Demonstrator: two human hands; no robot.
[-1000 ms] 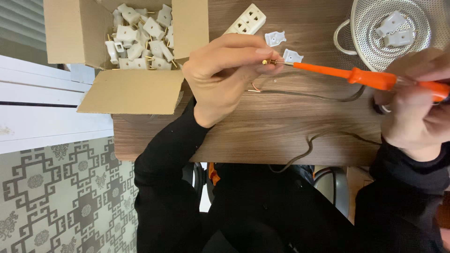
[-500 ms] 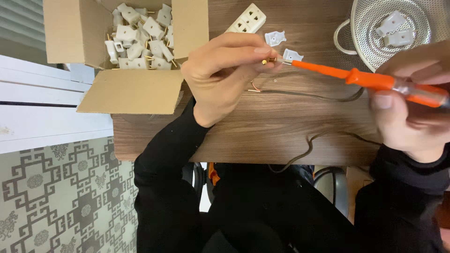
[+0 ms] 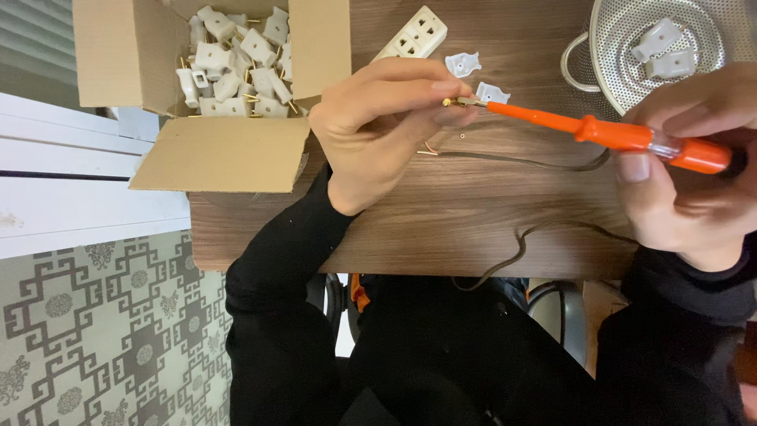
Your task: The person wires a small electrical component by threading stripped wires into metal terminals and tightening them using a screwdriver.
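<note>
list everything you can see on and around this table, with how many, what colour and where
Open cardboard box: one, brown, table's left end.
White plastic plug parts: many, in the box.
White socket strip: one, top centre.
Loose white plug covers: two, above the screwdriver tip.
Perforated metal colander: one, silver, top right, holding two white parts.
Thin brown cable: one, across the wooden table.
Orange-handled screwdriver: one, in the right hand.
Left hand: pinching a small brass part at the tip.
Right hand: gripping the handle.

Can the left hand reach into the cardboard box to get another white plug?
Probably yes. The box sits open right beside the left hand with nothing between, but that hand is pinching a small brass part now.
</note>
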